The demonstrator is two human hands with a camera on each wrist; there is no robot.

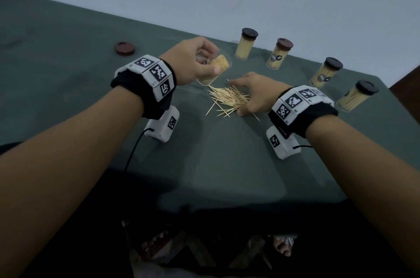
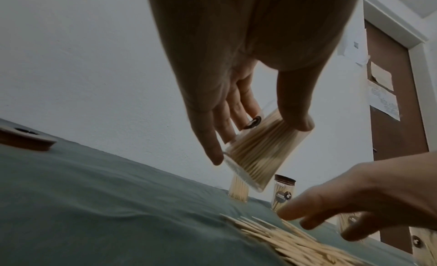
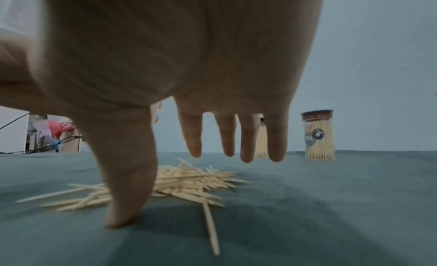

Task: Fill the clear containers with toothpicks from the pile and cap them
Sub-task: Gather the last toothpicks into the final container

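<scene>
My left hand (image 1: 200, 61) (image 2: 250, 128) grips an uncapped clear container (image 1: 212, 70) (image 2: 257, 154), tilted and nearly full of toothpicks, above the table. Just in front of it a loose toothpick pile (image 1: 227, 101) (image 3: 179, 184) (image 2: 295, 242) lies on the green cloth. My right hand (image 1: 252, 95) (image 3: 189, 157) hovers over the pile with fingers spread and straight, thumb tip touching the cloth, holding nothing. A loose brown cap (image 1: 124, 48) (image 2: 26, 141) lies to the far left.
Several capped, filled containers stand along the far edge: (image 1: 246, 44), (image 1: 279, 53), (image 1: 326, 72), (image 1: 356, 95); one shows in the right wrist view (image 3: 318, 134). The green cloth table (image 1: 68, 73) ends at a wall behind them. Cables and clutter sit at the far left (image 3: 47, 135).
</scene>
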